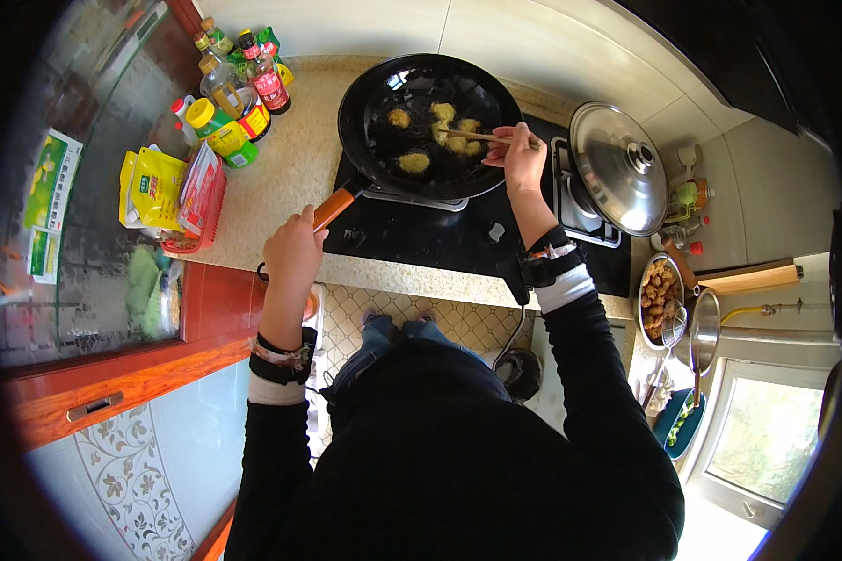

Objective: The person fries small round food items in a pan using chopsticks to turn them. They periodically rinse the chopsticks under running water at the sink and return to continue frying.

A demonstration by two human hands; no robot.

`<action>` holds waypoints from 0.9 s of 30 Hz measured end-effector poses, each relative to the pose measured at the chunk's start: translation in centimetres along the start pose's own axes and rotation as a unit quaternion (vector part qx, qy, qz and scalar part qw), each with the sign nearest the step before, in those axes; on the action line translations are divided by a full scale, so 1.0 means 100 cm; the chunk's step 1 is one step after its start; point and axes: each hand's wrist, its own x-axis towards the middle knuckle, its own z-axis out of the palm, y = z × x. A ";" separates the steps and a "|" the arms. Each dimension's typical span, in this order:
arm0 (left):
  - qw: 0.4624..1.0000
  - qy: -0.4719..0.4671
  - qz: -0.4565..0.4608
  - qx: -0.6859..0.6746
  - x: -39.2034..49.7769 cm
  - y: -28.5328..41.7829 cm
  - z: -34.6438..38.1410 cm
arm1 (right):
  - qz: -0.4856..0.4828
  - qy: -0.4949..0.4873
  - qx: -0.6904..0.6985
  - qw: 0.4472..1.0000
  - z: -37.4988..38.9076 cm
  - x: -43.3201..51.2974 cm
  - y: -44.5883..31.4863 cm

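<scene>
A large black wok (393,172) sits on the left burner of a black gas hob (428,242). Around its wooden handle (335,209) my left hand (295,245) is closed. Several pieces of battered food (414,163) lie in oil in the wok, pale yellow to golden. My right hand (523,158) grips wooden chopsticks (480,136) over the wok's right side. Their tips reach a cluster of pieces (456,144) near the middle; whether they pinch one cannot be told.
A steel lid (603,161) leans over the right burner. Further right stand a bowl of fried pieces (659,294), a wire skimmer (673,328), a steel pot (706,329) and a teal dish of greens (680,424). Sauce bottles (270,80) and a red basket of packets (214,203) line the left counter.
</scene>
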 end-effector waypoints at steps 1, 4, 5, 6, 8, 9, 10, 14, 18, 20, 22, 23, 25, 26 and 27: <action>1.000 0.000 -0.004 0.003 0.000 0.000 0.000 | 0.022 0.024 0.014 0.999 -0.001 0.004 0.000; 1.000 -0.009 -0.008 0.003 0.001 0.001 -0.001 | 0.090 0.016 0.058 0.994 0.001 0.010 0.004; 1.000 -0.009 -0.005 -0.001 0.001 0.001 -0.002 | 0.105 0.011 0.066 0.992 0.002 0.011 0.006; 1.000 -0.009 -0.005 -0.003 0.002 0.002 -0.003 | 0.119 0.005 0.073 0.990 0.004 0.010 0.007; 1.000 -0.009 -0.005 -0.007 0.000 0.002 -0.003 | 0.130 -0.012 0.079 0.988 0.005 0.008 0.007; 1.000 -0.008 -0.004 -0.009 0.000 0.002 -0.003 | 0.101 -0.022 0.074 0.992 0.004 0.005 0.007; 1.000 -0.002 -0.005 -0.010 0.000 0.001 -0.004 | 0.070 -0.032 0.068 0.995 0.003 0.003 0.005; 1.000 0.009 0.000 -0.021 0.003 -0.005 0.000 | -0.019 -0.152 0.007 0.988 -0.003 -0.013 -0.007; 0.998 0.052 0.021 0.012 0.013 -0.014 0.005 | -0.116 -0.283 -0.129 0.943 -0.014 -0.031 -0.021; 0.996 0.081 0.022 0.024 0.016 -0.015 0.008 | -0.153 -0.328 -0.187 0.913 -0.015 -0.036 -0.026; 0.993 0.112 0.014 0.017 0.016 -0.014 0.010 | -0.215 -0.362 -0.233 0.876 -0.016 -0.040 -0.030; 0.995 0.097 0.007 0.024 0.017 -0.014 0.010 | -0.240 -0.369 -0.254 0.861 -0.015 -0.041 -0.030; 0.995 0.089 -0.006 0.038 0.020 -0.012 0.010 | -0.289 -0.382 -0.294 0.827 -0.013 -0.042 -0.029; 0.996 0.076 -0.010 0.037 0.020 -0.011 0.009 | -0.328 -0.381 -0.309 0.808 -0.011 -0.043 -0.026; 0.997 0.071 -0.013 0.036 0.021 -0.010 0.007 | -0.323 -0.375 -0.318 0.808 -0.009 -0.043 -0.023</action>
